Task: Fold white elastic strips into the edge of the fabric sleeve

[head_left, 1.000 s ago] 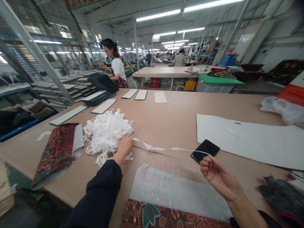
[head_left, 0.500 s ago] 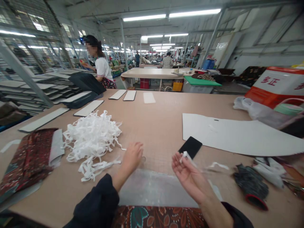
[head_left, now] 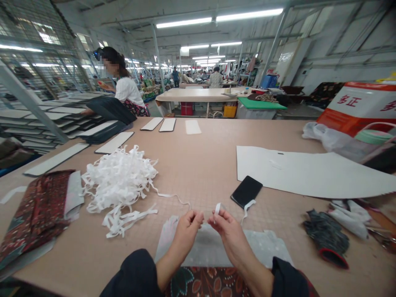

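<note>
My left hand [head_left: 185, 233] is closed in a pinch at the end of a thin white strip [head_left: 170, 195], which trails back to a tangled heap of white strips [head_left: 120, 177]. Close beside it, my right hand [head_left: 227, 233] pinches a white fabric tape [head_left: 218, 208] that loops up above the fingers. Another white tail [head_left: 247, 207] shows behind that hand, by a black phone [head_left: 246, 191]. Both hands are over a pale sheet [head_left: 210, 247] on the table, with brown floral fabric [head_left: 207, 282] at its near edge.
A large white panel [head_left: 297, 173] lies at right, near a dark glove [head_left: 326, 235]. Folded patterned fabric [head_left: 37, 210] is at left. Several white boards [head_left: 114, 142] line the far left. A co-worker [head_left: 123, 86] stands beyond, beside stacked boards [head_left: 40, 115].
My hands have come together over the pale sheet. The left has closed and the right has turned from palm up to a pinch. A strip now stretches from the heap toward my left hand.
</note>
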Tool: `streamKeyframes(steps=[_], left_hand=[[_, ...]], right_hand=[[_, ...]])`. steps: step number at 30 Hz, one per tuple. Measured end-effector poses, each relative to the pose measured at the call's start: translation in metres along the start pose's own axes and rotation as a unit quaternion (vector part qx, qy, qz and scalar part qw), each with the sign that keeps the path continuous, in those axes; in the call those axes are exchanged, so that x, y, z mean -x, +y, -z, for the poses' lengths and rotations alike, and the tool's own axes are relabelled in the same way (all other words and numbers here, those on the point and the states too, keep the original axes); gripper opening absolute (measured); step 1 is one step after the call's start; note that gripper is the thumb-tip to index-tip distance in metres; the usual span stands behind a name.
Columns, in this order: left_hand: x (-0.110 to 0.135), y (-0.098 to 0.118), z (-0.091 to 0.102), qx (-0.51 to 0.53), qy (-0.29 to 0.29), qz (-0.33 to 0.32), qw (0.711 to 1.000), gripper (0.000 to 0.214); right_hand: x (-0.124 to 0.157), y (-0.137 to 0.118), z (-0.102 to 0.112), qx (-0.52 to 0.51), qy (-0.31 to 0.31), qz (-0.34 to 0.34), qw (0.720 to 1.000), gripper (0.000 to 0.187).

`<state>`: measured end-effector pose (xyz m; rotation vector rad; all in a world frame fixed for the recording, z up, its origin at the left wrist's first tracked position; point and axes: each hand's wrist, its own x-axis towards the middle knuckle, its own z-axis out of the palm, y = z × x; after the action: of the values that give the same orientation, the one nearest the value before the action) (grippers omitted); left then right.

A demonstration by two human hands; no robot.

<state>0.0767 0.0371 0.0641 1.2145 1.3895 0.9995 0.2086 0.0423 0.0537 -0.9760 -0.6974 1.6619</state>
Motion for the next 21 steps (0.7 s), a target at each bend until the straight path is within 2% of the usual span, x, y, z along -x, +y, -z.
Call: streamKeyframes(steps=[1, 3, 5, 6, 7, 10, 14, 17, 21], left_hand=[[0.001, 0.001, 0.001, 0.008, -0.003, 0.003, 1.0, 0.038], [0.005, 0.003, 0.002, 0.085, -0.084, 0.039, 0.992, 0.039], [0.007, 0.006, 0.003, 0.2, -0.174, 0.094, 0.96, 0.039], [0.007, 0.008, 0.004, 0.253, -0.185, 0.113, 0.943, 0.036], [0.007, 0.01, 0.007, 0.298, -0.168, 0.125, 0.931, 0.032], [0.001, 0.02, 0.026, 0.393, -0.049, 0.136, 0.908, 0.018], [-0.005, 0.02, 0.065, 0.42, 0.076, 0.124, 0.896, 0.008], [-0.001, -0.002, 0.086, 0.372, 0.119, 0.147, 0.909, 0.009], [0.009, -0.043, 0.091, 0.209, 0.108, 0.179, 0.955, 0.022]], right_hand=[[0.0, 0.0, -0.001, 0.058, -0.012, 0.006, 0.998, 0.029], [0.003, 0.0, -0.003, 0.165, -0.084, -0.02, 0.983, 0.032], [0.009, 0.0, -0.004, 0.226, -0.161, -0.058, 0.959, 0.035], [0.013, -0.001, -0.004, 0.24, -0.184, -0.074, 0.95, 0.035], [0.016, -0.003, -0.003, 0.246, -0.198, -0.085, 0.945, 0.035], [0.026, -0.018, 0.01, 0.263, -0.227, -0.096, 0.933, 0.03], [0.027, -0.041, 0.052, 0.313, -0.242, -0.117, 0.911, 0.03], [0.02, -0.041, 0.098, 0.363, -0.189, -0.139, 0.902, 0.032], [0.01, -0.025, 0.158, 0.451, -0.095, -0.133, 0.877, 0.034]])
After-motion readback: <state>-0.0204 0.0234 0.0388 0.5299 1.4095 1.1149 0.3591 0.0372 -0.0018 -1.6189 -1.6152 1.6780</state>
